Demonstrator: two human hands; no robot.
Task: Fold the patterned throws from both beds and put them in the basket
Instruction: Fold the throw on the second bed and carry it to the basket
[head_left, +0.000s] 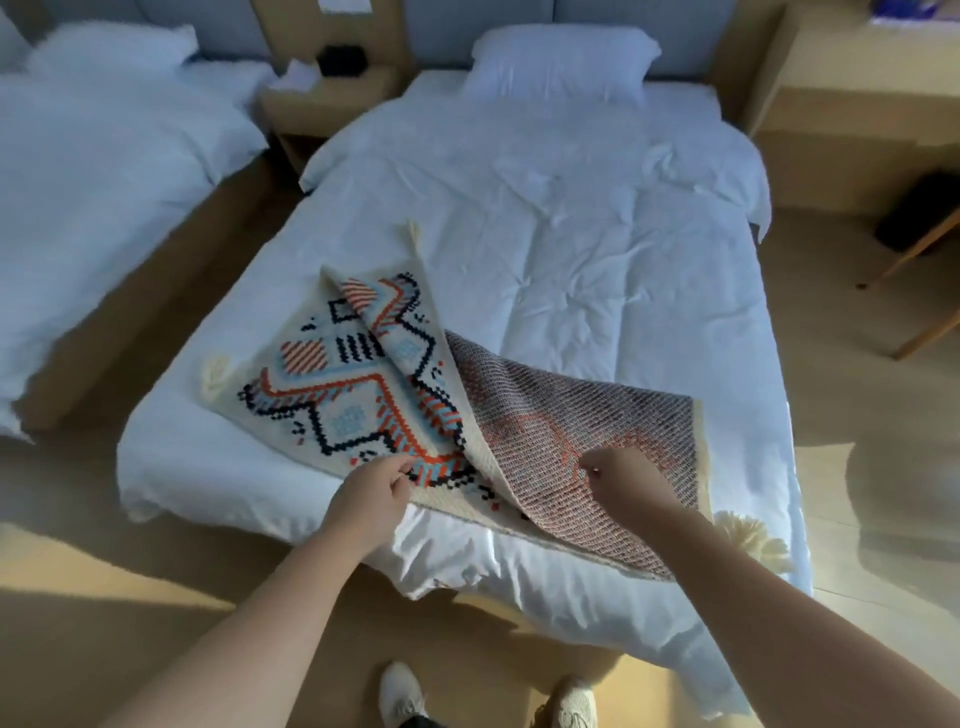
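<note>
A cream patterned throw (358, 384) with orange, blue and black shapes lies at the foot of the right bed (597, 249). Part of it is turned over, showing its dark woven underside, with a cream pompom at its near right corner. My left hand (371, 493) pinches the throw's near edge on the patterned side. My right hand (623, 480) is closed on the turned-over layer, holding it slightly raised. No basket is in view.
A second white bed (93, 171) stands on the left across a strip of wooden floor. A wooden nightstand (322, 104) sits between the headboards. A wooden desk (862, 114) and a chair (924, 244) stand at the right. My feet are below.
</note>
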